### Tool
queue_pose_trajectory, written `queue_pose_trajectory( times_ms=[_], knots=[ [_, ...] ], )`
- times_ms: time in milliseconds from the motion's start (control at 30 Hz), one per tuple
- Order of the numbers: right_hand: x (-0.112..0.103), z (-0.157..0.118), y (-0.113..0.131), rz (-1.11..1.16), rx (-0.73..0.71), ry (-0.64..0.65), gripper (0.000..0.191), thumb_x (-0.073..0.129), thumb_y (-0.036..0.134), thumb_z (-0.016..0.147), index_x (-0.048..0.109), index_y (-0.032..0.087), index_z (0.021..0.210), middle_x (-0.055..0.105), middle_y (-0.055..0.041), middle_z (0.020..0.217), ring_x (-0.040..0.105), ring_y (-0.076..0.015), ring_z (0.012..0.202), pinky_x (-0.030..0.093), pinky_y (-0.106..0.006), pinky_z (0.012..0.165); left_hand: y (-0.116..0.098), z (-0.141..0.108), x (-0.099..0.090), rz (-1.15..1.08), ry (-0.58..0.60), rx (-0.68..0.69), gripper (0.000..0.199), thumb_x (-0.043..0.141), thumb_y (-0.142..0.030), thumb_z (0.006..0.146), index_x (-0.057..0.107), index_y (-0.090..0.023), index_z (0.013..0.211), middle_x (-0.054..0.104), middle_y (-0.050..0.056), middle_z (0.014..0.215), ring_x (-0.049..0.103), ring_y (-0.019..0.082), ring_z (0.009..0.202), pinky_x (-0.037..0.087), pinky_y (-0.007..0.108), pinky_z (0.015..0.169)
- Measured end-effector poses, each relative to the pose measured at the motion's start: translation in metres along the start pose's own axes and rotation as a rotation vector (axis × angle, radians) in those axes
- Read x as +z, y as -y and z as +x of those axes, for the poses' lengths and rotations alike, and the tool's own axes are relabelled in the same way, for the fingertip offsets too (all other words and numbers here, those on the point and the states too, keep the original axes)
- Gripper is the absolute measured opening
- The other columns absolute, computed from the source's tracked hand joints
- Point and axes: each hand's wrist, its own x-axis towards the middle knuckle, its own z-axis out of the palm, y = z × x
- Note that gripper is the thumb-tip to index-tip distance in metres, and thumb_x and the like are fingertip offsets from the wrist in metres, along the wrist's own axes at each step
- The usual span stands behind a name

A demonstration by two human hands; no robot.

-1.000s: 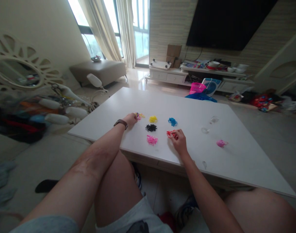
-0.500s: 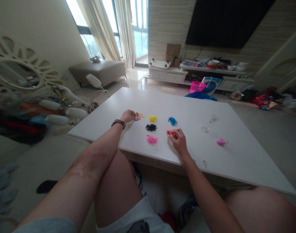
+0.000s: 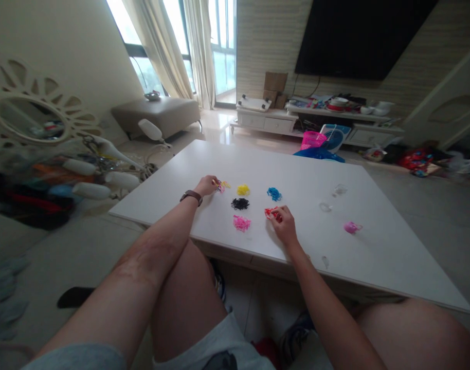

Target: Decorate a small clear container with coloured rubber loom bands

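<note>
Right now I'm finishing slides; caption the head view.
Left hand at a multicolored pile, right hand at a red pile, white table.

Table [image 3: 296,172]: passable along far side. Black pile [image 3: 240,204] blocks the line from yellow pile [image 3: 243,190] to pink pile [image 3: 241,223]; a lane runs between black pile and red pile [image 3: 268,211]. Right hand [image 3: 283,223] obstructs red pile's right side. Faint ring [image 3: 321,208] possibly obstructs beyond.

The bare left hand [image 3: 207,185] is at a small multicoloured heap [image 3: 223,185]; the bare right hand [image 3: 283,223] touches a small red heap [image 3: 269,211]. Between the hands, a yellow heap [image 3: 242,190], a black heap [image 3: 240,204] and a pink heap [image 3: 241,223] lie on the flat white tabletop [image 3: 377,257].
</note>
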Motion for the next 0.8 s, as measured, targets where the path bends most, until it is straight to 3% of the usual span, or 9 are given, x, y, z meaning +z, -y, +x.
queue_pose_trajectory(
  times_ms=[533,700,800],
  knots=[
    [0.0,0.0,-0.001,-0.001,0.01,0.007,0.01,0.059,0.024,0.088,0.065,0.019,0.083,0.054,-0.0013,0.088,0.052,-0.0122,0.063,0.046,-0.028,0.063,0.008,-0.001,-0.004,-0.278,0.031,-0.144,0.02,0.076,-0.017,0.069,0.073,-0.014,0.088,0.067,0.001,0.068,0.06,0.011,0.058,0.045,0.019,0.056],
    [0.0,0.0,0.0,-0.006,0.007,0.012,0.009,0.059,0.023,0.087,0.065,0.019,0.082,0.053,-0.0011,0.087,0.051,-0.0125,0.063,0.046,-0.029,0.065,0.004,-0.003,-0.004,-0.528,0.058,-0.225,0.025,0.084,-0.021,0.064,0.068,-0.012,0.082,0.066,0.002,0.063,0.062,0.012,0.057,0.052,0.023,0.061],
    [0.0,0.001,0.001,-0.001,0.007,0.014,0.009,0.059,0.023,0.087,0.064,0.019,0.081,0.053,-0.0012,0.087,0.052,-0.0125,0.063,0.046,-0.029,0.065,-0.004,-0.008,-0.006,-0.719,0.154,-0.214,0.033,0.088,-0.021,0.06,0.066,-0.012,0.083,0.069,0.004,0.067,0.066,0.013,0.061,0.057,0.028,0.069]
  ],
)
